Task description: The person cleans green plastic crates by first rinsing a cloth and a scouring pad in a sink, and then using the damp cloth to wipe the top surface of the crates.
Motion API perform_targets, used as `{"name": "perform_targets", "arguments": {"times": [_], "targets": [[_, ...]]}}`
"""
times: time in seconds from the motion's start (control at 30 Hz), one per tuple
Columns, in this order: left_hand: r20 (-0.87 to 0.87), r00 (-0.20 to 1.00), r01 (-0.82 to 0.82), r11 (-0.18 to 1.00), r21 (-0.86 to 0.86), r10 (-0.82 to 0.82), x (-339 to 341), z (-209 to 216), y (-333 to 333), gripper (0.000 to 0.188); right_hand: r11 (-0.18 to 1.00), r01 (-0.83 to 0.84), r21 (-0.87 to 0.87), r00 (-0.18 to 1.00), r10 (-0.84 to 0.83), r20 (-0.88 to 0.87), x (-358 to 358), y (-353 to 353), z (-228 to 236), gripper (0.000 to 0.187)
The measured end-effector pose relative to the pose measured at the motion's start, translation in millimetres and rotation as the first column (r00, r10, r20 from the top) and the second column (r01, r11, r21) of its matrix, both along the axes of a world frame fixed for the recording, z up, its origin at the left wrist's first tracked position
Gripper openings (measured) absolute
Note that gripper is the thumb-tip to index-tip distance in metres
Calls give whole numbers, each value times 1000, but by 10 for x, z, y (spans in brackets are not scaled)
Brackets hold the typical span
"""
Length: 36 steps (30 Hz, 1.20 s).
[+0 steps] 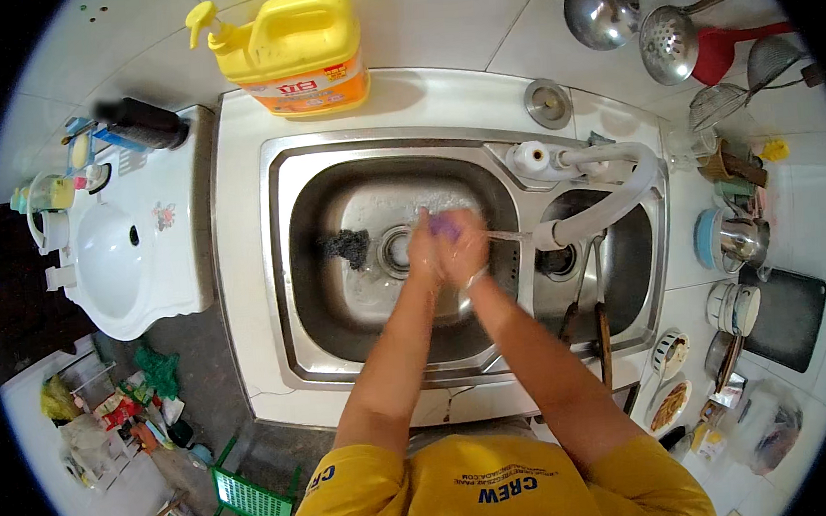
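Over the larger steel sink basin point(314, 302), my hands are pressed close together. A small purple thing point(444, 225) shows between them; its kind cannot be made out. My right hand point(467, 247) is closed round it, and my left hand point(422, 253) closes against its other side. A thin stream of water runs from the white faucet spout point(549, 235) onto my right hand. Left of the drain point(396, 251) lies a dark mesh scrubber point(347, 248), apart from both hands. A thin band circles my right wrist.
Long-handled utensils point(602, 317) lean in the smaller basin at right. A yellow pump jug point(301, 52) stands on the back counter, near a round metal strainer point(548, 104). Ladles point(601, 10) hang at upper right. A white washbasin point(115, 257) and a green stool point(250, 500) are at left.
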<state>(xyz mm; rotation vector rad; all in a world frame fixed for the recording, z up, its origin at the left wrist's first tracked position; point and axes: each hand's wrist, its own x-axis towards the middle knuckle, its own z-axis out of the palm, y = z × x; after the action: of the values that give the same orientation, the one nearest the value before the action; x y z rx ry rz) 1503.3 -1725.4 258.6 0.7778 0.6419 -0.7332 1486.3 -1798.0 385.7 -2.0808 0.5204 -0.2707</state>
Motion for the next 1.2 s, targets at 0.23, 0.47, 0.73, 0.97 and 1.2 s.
{"name": "perform_targets", "arguments": {"times": [0.23, 0.47, 0.73, 0.97, 1.2], "targets": [[77, 984, -118, 911, -395, 160, 257, 41, 327, 35, 968, -202, -146, 936, 235, 263, -267, 375, 189, 17], [-124, 992, -17, 999, 49, 23, 168, 853, 5, 38, 986, 66, -156, 997, -70, -23, 104, -64, -260, 22], [-144, 984, 70, 975, -210, -101, -38, 535, 238, 45, 964, -221, -145, 921, 157, -356, 88, -76, -101, 17], [-56, 998, -25, 997, -78, 21, 154, 559, 536, 28, 929, 78, 361, 985, -128, 116, -54, -24, -463, 17], [182, 979, 111, 990, -86, -94, 75, -144, 505, 32, 993, -79, -84, 997, 79, 3, -95, 347, 12, 24]]}}
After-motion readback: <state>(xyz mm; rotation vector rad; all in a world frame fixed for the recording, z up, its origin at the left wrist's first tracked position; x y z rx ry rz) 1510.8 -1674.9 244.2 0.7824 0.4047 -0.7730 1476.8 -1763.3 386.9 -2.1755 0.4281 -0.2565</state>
